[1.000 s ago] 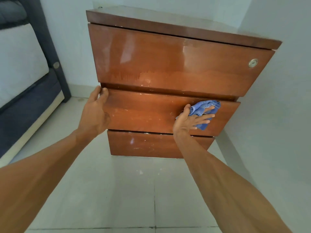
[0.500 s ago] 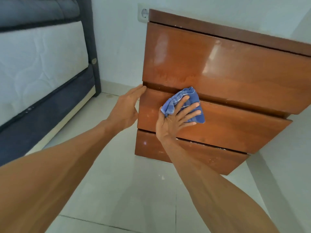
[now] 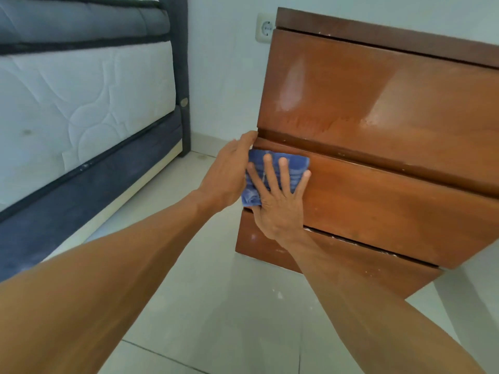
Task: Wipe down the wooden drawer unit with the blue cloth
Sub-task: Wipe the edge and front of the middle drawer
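The wooden drawer unit (image 3: 391, 109) stands on the floor at the right, with three glossy brown drawer fronts. My right hand (image 3: 278, 201) lies flat with fingers spread on the blue cloth (image 3: 294, 164), pressing it against the left end of the middle drawer front. My left hand (image 3: 229, 174) grips the left edge of that same drawer, its fingertips at the gap under the top drawer, touching the cloth's left side. Part of the cloth is hidden under both hands.
A bed with a white quilted mattress (image 3: 81, 103) and dark frame (image 3: 181, 76) fills the left. A wall socket (image 3: 266, 28) sits just left of the unit's top. Pale floor tiles (image 3: 216, 306) lie in front. A white wall (image 3: 480, 306) is close on the right.
My right hand has slid the blue cloth leftward along the middle drawer, from its right part to its left end next to my left hand. The view has shifted left.
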